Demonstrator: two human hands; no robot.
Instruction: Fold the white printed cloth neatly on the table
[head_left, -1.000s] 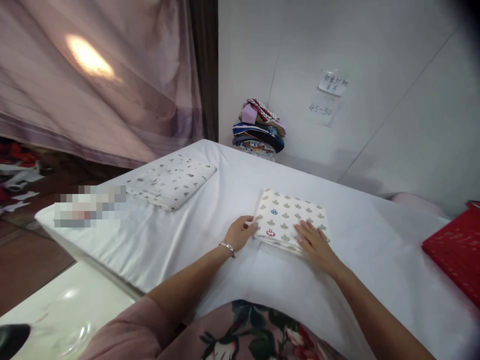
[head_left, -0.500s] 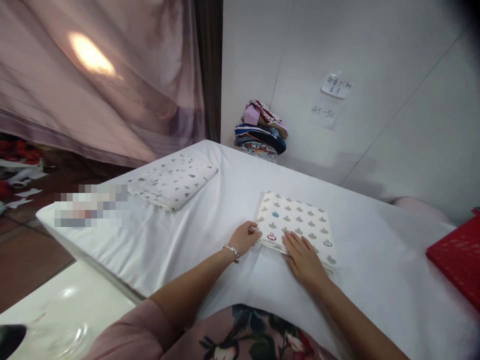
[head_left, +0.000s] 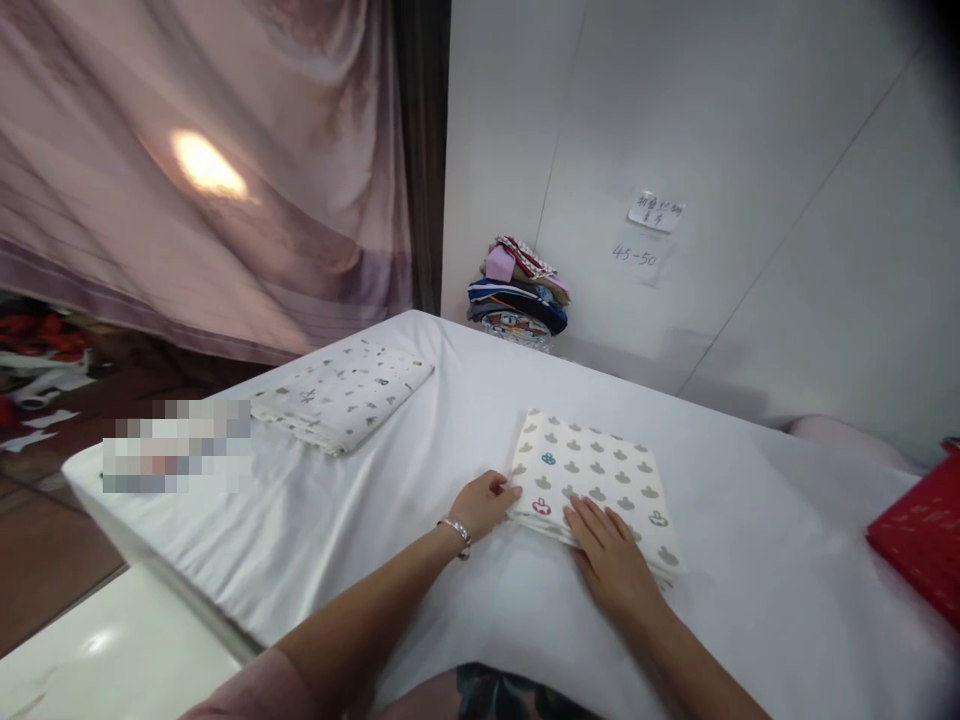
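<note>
- A folded cream cloth (head_left: 592,465) with grey mushroom-like shapes lies flat towards the front of a white-covered bench (head_left: 757,500), between and beyond the person's hands.
- The left hand (head_left: 484,505), a silver bracelet (head_left: 457,533) at its wrist, is half curled at the cloth's near-left corner, thumb against the edge; whether it grips is unclear.
- The right hand (head_left: 613,555) lies open, fingers flat across the near edge, grasping nothing.
- A white patterned cloth (head_left: 352,390), also folded, rests well to the left.
- A fabric stack (head_left: 519,295) stands beyond the bench's far edge.

a pink curtain (head_left: 292,210) hangs above seemingly tiled floor (head_left: 45,560).
</note>
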